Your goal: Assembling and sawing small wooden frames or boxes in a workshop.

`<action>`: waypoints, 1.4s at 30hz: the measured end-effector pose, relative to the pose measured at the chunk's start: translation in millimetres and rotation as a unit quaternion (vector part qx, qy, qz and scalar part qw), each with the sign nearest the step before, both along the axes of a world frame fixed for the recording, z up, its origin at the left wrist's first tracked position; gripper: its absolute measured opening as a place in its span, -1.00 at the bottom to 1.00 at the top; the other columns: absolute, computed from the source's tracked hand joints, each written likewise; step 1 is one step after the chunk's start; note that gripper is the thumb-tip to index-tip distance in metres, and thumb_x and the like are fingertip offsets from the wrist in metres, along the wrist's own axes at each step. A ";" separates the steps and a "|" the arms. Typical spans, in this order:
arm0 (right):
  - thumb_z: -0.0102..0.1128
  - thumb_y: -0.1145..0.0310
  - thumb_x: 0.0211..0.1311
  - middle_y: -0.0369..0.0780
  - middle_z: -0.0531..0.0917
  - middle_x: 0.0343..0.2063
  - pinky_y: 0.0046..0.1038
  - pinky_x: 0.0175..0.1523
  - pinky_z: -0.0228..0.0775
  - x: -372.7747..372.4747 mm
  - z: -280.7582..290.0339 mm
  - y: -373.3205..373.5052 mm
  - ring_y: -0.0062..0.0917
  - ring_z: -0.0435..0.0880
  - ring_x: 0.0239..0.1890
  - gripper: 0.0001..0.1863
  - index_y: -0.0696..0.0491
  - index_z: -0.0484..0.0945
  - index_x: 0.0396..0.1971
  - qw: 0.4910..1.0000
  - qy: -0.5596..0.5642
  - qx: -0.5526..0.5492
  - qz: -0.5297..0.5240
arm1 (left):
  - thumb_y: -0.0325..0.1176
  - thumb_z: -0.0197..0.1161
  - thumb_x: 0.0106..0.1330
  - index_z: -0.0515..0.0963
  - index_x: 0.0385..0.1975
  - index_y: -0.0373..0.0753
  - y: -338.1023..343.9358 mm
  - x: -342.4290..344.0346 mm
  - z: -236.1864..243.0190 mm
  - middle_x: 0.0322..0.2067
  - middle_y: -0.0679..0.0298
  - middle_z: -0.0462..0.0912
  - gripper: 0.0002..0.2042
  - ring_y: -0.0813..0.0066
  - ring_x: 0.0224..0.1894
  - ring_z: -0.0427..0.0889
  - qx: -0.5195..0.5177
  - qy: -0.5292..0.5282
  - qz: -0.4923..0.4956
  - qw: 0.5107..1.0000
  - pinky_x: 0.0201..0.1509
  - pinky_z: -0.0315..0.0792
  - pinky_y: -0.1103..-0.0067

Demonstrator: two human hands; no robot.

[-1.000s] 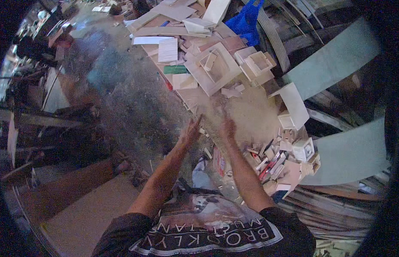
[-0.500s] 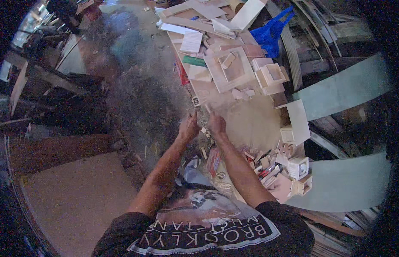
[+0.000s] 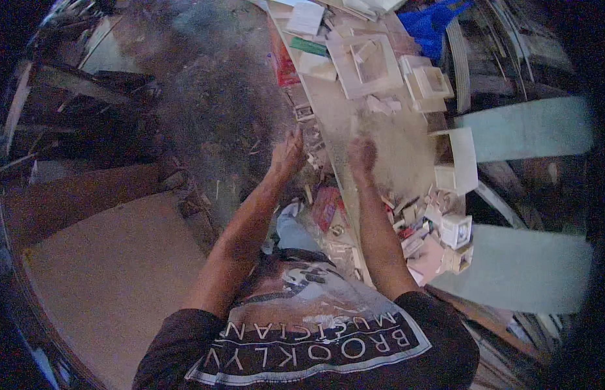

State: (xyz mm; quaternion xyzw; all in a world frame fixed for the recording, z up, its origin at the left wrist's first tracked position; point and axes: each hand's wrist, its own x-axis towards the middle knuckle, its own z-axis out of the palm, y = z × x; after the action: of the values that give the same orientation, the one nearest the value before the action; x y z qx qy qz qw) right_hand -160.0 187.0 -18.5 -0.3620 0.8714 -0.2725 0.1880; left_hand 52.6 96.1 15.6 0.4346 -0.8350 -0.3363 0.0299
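Observation:
My left hand point(image 3: 289, 156) is out in front, to the left of the table's edge, with its fingers drawn together. What they pinch, if anything, is too small and blurred to name. Just beyond its fingertips appears a small pale framed piece point(image 3: 304, 114); whether the hand touches it I cannot tell. My right hand point(image 3: 363, 157) is curled into a fist over the dusty tabletop point(image 3: 403, 159). A faint pale strip shows above its knuckles, too blurred to identify.
Wooden frames point(image 3: 364, 62), a green block point(image 3: 309, 45) and a blue plastic bag point(image 3: 435, 27) lie farther along the table. Wood offcuts and small boxes point(image 3: 456, 231) crowd its near right. Pale green boards point(image 3: 523, 270) extend to the right; a brown board point(image 3: 114, 260) lies at left.
My right hand has moved right, away from the left hand and over the tabletop. The whole view has shifted, so the table's things appear higher up. The left hand stays near the framed piece.

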 end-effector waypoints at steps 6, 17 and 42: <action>0.08 0.31 0.05 0.00 0.59 -0.51 -0.15 -0.26 0.45 49.0 -25.4 33.9 -0.10 0.61 -0.39 -0.78 0.16 0.57 -0.44 0.991 0.122 0.046 -0.021 | -0.35 0.31 0.02 -0.06 0.30 -0.21 30.7 -9.2 -15.2 0.04 -0.15 0.34 -0.16 -0.11 -0.05 0.51 0.008 -0.001 -0.063 0.998 -0.10 0.49 0.20; 0.09 0.37 0.06 -0.01 0.59 -0.35 -0.17 -0.18 0.42 -10.0 44.7 79.3 -0.10 0.58 -0.31 -0.82 0.10 0.54 -0.34 0.933 -0.120 -0.153 -0.302 | -0.24 0.21 0.13 0.19 0.19 -0.29 18.3 -49.8 -12.9 0.10 -0.20 0.26 -0.38 -0.12 0.01 0.46 -0.104 -0.067 -0.177 0.976 -0.04 0.47 0.21; 0.16 0.25 -0.02 -0.15 0.58 -0.73 -0.25 -0.49 0.44 -23.3 -37.8 46.3 -0.34 0.60 -0.64 -0.79 0.06 0.59 -0.68 0.821 0.005 0.033 -0.570 | -0.46 0.15 -0.02 0.47 -0.36 -0.34 -30.5 -310.8 -7.7 -0.44 -0.05 0.52 -0.80 -0.03 -0.28 0.54 -0.031 0.077 -0.653 0.753 -0.14 0.42 0.21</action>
State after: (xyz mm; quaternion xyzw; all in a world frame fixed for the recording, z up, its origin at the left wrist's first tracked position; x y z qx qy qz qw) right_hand -183.3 233.4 -56.3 0.2040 0.9318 -0.3002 0.0064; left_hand -258.1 65.6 7.9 -0.2453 -0.9203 -0.2805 -0.1191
